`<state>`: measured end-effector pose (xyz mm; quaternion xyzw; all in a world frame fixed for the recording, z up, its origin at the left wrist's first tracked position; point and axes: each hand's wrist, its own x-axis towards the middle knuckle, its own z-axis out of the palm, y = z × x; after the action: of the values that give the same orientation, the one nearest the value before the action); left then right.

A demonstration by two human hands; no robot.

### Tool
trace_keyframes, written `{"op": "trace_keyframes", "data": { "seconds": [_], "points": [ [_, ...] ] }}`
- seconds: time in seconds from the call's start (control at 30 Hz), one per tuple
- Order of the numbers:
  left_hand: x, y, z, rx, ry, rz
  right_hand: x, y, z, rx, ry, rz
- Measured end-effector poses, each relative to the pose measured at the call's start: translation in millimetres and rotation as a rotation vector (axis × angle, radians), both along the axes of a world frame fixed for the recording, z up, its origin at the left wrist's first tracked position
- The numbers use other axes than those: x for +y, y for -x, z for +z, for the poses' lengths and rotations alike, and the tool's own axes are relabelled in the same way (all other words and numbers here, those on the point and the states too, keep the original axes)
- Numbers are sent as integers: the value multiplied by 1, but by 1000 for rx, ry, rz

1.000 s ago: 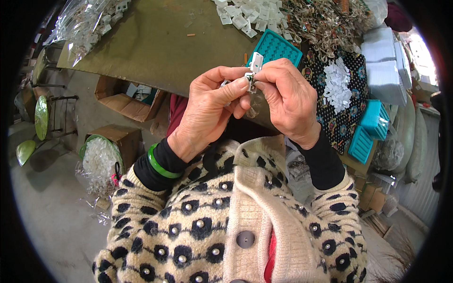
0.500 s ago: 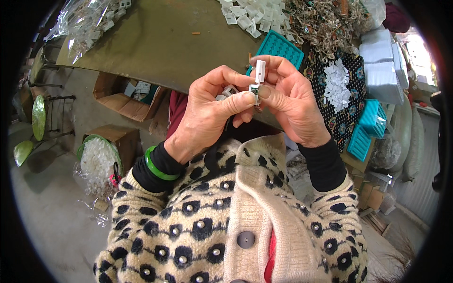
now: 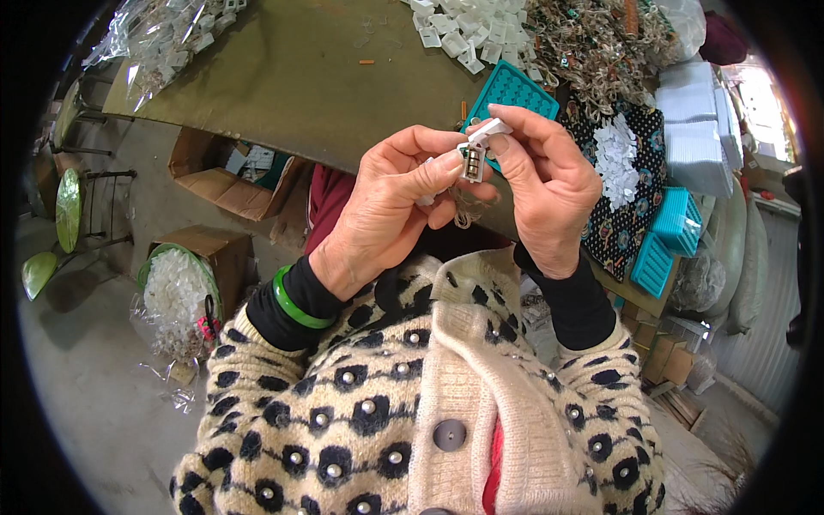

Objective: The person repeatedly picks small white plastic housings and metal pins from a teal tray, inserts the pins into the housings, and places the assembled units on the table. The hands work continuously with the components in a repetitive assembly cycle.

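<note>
In front of my chest, my left hand pinches a small white plastic case between thumb and fingers. The case lies open toward me, with small silvery cylinders, like button cells, showing inside. My right hand grips a white plastic cover between thumb and forefinger. It sits tilted at the far end of the case; whether the two are joined I cannot tell. Thin pale strands dangle below the fingers. More white plastic shows in the curl of my left hand, mostly hidden.
On the table are white casings, tangled wired parts and a teal tray. White pieces lie on dark patterned cloth at right, beside more teal trays. A carton and basket stand at lower left.
The white cover has gone from upright to tilted over toward the right. The case has turned, so its silvery inside now shows. My right hand has shifted slightly right.
</note>
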<state>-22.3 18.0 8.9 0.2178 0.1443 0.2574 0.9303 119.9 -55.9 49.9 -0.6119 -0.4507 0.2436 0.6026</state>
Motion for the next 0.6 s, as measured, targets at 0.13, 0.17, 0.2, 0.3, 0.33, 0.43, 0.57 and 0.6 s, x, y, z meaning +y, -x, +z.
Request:
{"op": "trace_keyframes", "data": {
  "seconds": [0.13, 0.17, 0.2, 0.3, 0.33, 0.43, 0.57, 0.6],
  "points": [
    [-3, -3, -1, 2, -56, 49, -3, 3, 0, 79, 28, -29],
    [-4, -4, -1, -12, -80, 69, -2, 2, -2, -133, -59, -45],
    [-5, -6, -2, -24, -111, 92, 4, 0, -6, -351, -162, -46],
    [-8, -9, -1, 30, -119, 136, 12, -6, -15, -580, -343, 3],
    [-7, -9, -1, 21, -81, 136, 12, -8, -16, -527, -346, 54],
    [-6, -11, 0, 15, 8, 130, 3, -10, -13, -385, -233, 150],
    [-7, -16, -3, -36, 72, 74, -5, -5, -18, -420, -165, 137],
    [-8, -17, -5, -70, 80, 48, -3, -5, -22, -475, -242, 117]
  ]
}}
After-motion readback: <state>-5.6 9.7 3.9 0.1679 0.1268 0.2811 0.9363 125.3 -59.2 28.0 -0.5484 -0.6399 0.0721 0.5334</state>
